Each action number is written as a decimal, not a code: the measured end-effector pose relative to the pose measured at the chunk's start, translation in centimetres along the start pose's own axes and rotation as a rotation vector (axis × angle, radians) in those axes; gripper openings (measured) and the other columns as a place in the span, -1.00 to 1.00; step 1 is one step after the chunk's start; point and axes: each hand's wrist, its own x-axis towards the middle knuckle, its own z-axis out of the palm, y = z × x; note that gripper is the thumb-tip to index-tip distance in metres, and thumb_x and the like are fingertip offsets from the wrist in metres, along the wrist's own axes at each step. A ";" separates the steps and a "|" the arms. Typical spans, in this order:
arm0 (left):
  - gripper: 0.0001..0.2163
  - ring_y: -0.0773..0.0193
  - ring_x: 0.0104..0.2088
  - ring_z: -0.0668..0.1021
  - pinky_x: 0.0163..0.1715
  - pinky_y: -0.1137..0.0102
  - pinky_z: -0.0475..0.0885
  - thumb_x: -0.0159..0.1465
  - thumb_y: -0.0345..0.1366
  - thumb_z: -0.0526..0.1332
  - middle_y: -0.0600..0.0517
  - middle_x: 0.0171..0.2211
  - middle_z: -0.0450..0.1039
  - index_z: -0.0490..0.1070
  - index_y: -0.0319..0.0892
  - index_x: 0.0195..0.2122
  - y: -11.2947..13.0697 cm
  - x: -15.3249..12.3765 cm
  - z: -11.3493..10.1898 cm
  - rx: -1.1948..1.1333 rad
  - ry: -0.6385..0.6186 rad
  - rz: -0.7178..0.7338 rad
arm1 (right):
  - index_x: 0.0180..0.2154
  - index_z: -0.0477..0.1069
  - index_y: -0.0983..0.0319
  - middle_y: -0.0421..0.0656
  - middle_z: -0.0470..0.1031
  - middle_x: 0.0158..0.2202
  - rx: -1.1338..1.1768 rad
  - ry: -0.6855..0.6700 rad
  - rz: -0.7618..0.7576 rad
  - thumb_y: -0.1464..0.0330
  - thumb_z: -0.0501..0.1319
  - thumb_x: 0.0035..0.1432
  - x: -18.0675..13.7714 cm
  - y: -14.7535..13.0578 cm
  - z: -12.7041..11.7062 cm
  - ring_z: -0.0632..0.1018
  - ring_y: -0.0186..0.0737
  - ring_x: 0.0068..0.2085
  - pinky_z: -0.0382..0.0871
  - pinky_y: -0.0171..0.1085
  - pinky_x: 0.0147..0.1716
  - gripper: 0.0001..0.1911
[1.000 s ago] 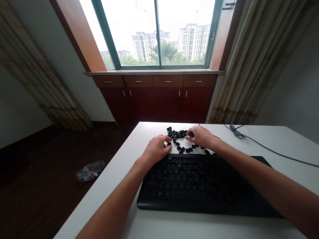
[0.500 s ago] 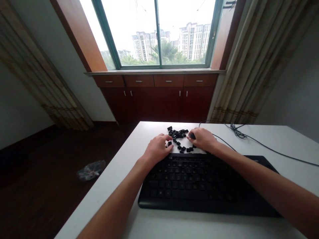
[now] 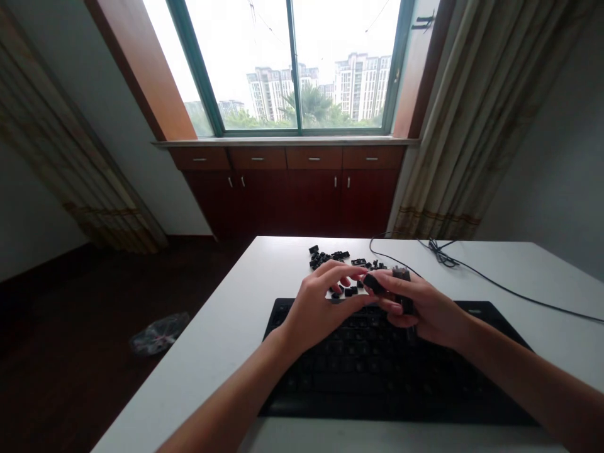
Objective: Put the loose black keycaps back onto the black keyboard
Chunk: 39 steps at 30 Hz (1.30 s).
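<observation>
My right hand (image 3: 422,305) is closed over the keyboard, holding a black keycap (image 3: 374,284) at its fingertips. A second, longer dark piece (image 3: 402,289) sits in the same hand between thumb and fingers; its exact kind is hard to make out. From the left, my left hand (image 3: 325,299) reaches to that keycap, thumb and index finger apart on either side of it. Beneath both hands lies a black keyboard (image 3: 358,384), partly covered by the forearms. Just beyond it, loose black keycaps (image 3: 325,259) are scattered in a small heap, some hidden behind my left fingers.
The keyboard stands on a white table (image 3: 212,352). A black cable (image 3: 504,286) with a bundled loop runs across its right side. On the dark floor to the left lies a clear plastic bag (image 3: 160,333). Red-brown cabinets (image 3: 292,195) stand under the window.
Both hands have come back from the heap toward me and moved together above the keyboard's far edge. The dark longer piece now shows in my right hand. The view has shifted slightly.
</observation>
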 end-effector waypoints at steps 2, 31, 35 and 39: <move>-0.68 0.28 -0.20 0.54 -0.30 0.39 0.49 0.21 -0.26 0.39 -0.02 -0.15 0.54 0.49 -0.09 0.00 0.1 -0.2 0.4 -0.017 -0.017 0.032 | -0.24 0.41 0.27 -0.30 0.13 -0.51 0.076 -0.005 0.023 0.16 0.26 0.26 -0.8 0.5 -0.3 0.05 -0.47 -0.54 -0.12 -0.51 -0.68 -0.72; -0.72 0.18 -0.15 0.66 -0.02 0.22 0.57 0.22 -0.18 0.37 -0.06 -0.11 0.64 0.58 -0.12 -0.06 -0.3 -0.2 1.3 -0.512 -0.198 -0.642 | -0.19 0.59 0.13 -0.09 0.60 -0.19 -1.427 0.372 -0.172 0.10 0.29 0.18 -4.6 1.2 -6.7 0.59 -0.08 -0.26 0.47 -0.13 -0.23 -0.71; -0.70 0.18 -0.17 0.65 -0.07 0.25 0.57 0.22 -0.17 0.36 -0.05 -0.15 0.64 0.57 -0.11 -0.04 -0.2 -0.6 1.7 -0.452 -0.256 -0.583 | -0.10 0.56 0.13 -0.08 0.57 -0.14 -1.428 0.397 -0.256 0.10 0.20 0.26 -4.7 1.5 -5.8 0.59 -0.10 -0.25 0.48 -0.13 -0.20 -0.68; -0.70 0.21 -0.26 0.64 -0.20 0.30 0.58 0.26 -0.13 0.32 -0.05 -0.24 0.65 0.56 -0.12 -0.03 -0.1 -0.7 1.9 -0.378 -0.250 -0.526 | -0.01 0.50 0.10 -0.09 0.52 -0.06 -1.431 0.276 -0.416 0.21 0.14 0.34 -4.6 2.1 -4.5 0.58 -0.17 -0.24 0.48 -0.18 -0.22 -0.72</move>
